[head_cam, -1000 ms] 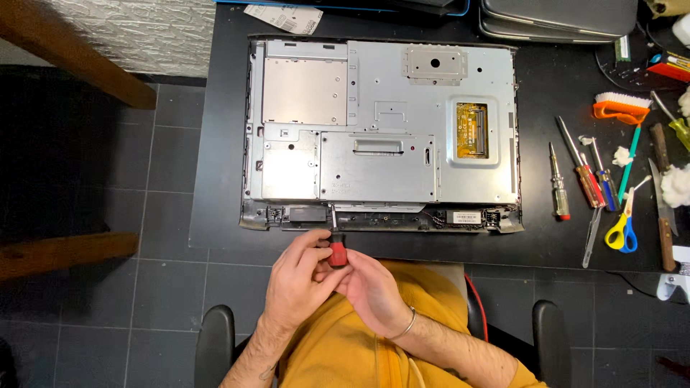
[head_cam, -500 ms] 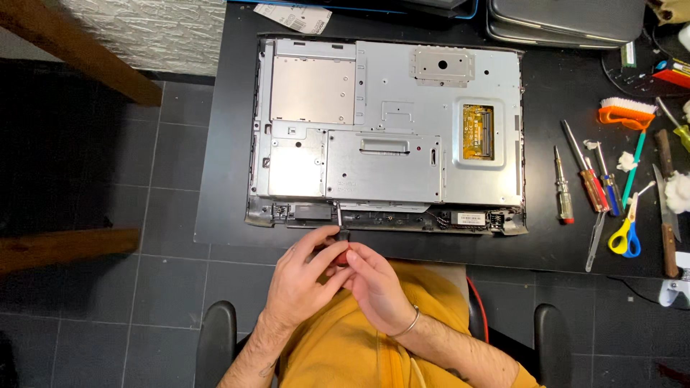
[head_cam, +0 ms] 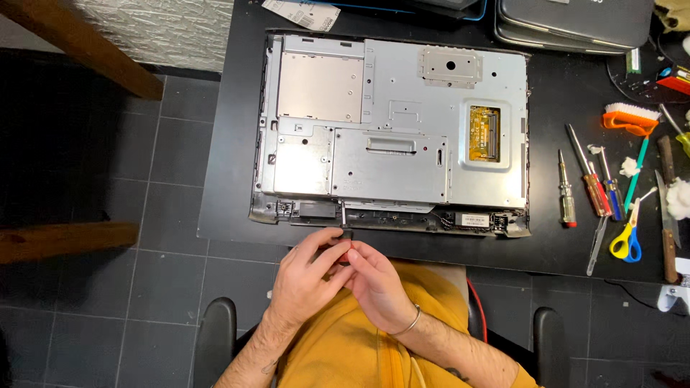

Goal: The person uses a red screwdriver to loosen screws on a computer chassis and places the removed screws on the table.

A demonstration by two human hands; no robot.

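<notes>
Both hands meet at the near desk edge, just below the bottom rim of the chassis (head_cam: pixel 392 129). Left hand (head_cam: pixel 305 276) and right hand (head_cam: pixel 377 284) close together around a screwdriver (head_cam: pixel 345 233): its red handle shows only as a sliver between the fingers, and its thin shaft rises from them to the chassis's dark lower bezel. Left fingers (head_cam: pixel 323 248) curl over the handle; right fingers press in from the other side. Both pinch the tool.

Step, as judged: a fastener on the lower bezel is being worked, tip seated or nearly so; contact with a screw head is too small to confirm. Judged requirement for the next move: keep the shaft square to the bezel, press steadily, and turn from the handle without letting the tip skate across the plastic.

Chassis: back cover off, grey metal shielding exposed, one open window with a yellow-brown board at right. It lies flat on a black desk (head_cam: pixel 223 179).

Right of it, well apart: spare screwdrivers (head_cam: pixel 593 183), yellow-handled scissors (head_cam: pixel 627 237), an orange brush (head_cam: pixel 631 118), cotton tufts.

Room: dark tiled floor (head_cam: pixel 144 287), wooden beams at left, white textured wall at top left. Person seated, in a yellow top.
</notes>
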